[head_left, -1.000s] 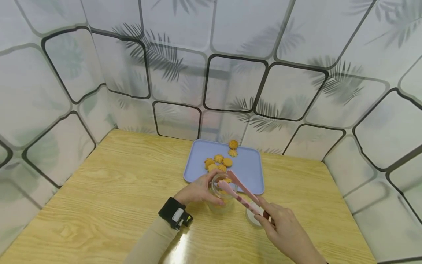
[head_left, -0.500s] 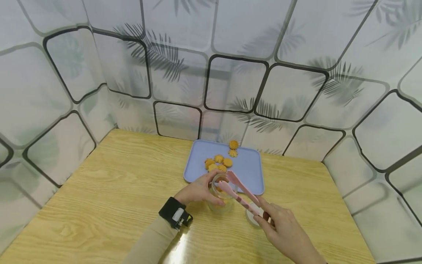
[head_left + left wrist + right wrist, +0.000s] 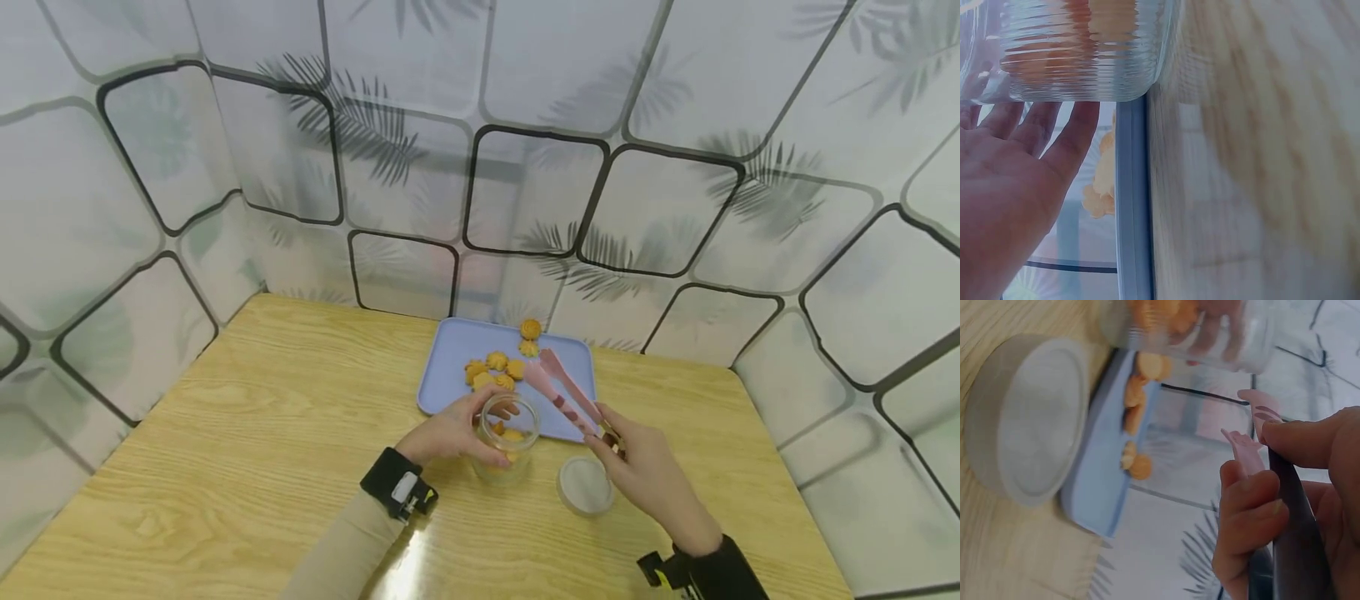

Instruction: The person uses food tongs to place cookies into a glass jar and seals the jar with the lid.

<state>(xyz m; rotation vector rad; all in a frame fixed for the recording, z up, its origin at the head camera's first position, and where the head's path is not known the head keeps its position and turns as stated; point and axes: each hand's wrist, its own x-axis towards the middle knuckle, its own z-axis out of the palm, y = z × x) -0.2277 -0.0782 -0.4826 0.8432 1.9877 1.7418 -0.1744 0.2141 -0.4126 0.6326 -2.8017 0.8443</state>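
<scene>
A clear glass jar (image 3: 504,467) with several cookies inside stands on the table, its mouth uncovered. My left hand (image 3: 450,432) holds it from the left side, thumb in front and fingers behind. In the left wrist view the ribbed lower wall of the jar (image 3: 1079,69) shows above the fingers. My right hand (image 3: 648,471) grips pink food tongs (image 3: 573,406) with their arms apart. The tong tips overlap the tray beside the cookies (image 3: 497,371) in the head view, with nothing between them. Dark handle parts of the tongs (image 3: 1297,531) show in the right wrist view.
A round whitish lid (image 3: 586,486) lies on the wooden table (image 3: 300,400) right of the jar. Behind the jar is a blue tray (image 3: 566,367), with two more cookies (image 3: 529,337) near its far edge. A patterned curtain (image 3: 405,200) surrounds the table's back and sides.
My right hand has lifted the tongs from the jar's mouth toward the tray, up and right. The cookie seen at the tong tips earlier now lies in the jar. My left hand stays put.
</scene>
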